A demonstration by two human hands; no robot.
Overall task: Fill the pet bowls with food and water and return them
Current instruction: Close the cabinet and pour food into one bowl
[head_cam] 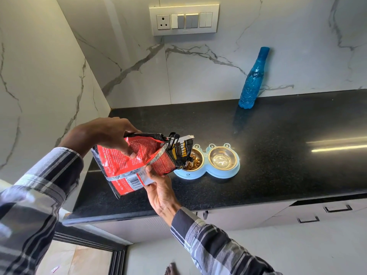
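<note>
A red and black pet food bag (139, 161) is tipped with its torn mouth over the left steel bowl (195, 162) of a light blue double feeder (206, 173). Brown kibble lies in that bowl. The right steel bowl (222, 159) holds no food. My left hand (107, 135) grips the bag from above near its bottom end. My right hand (158, 187) holds the bag's lower edge from below. A blue plastic water bottle (252, 80) stands capped against the back wall, well apart from both hands.
The feeder sits on a black granite counter (278, 155) in a corner of white marble walls. A switch panel (184, 19) is on the back wall. White drawers (317, 215) run under the counter edge. A bare foot (171, 269) shows on the floor.
</note>
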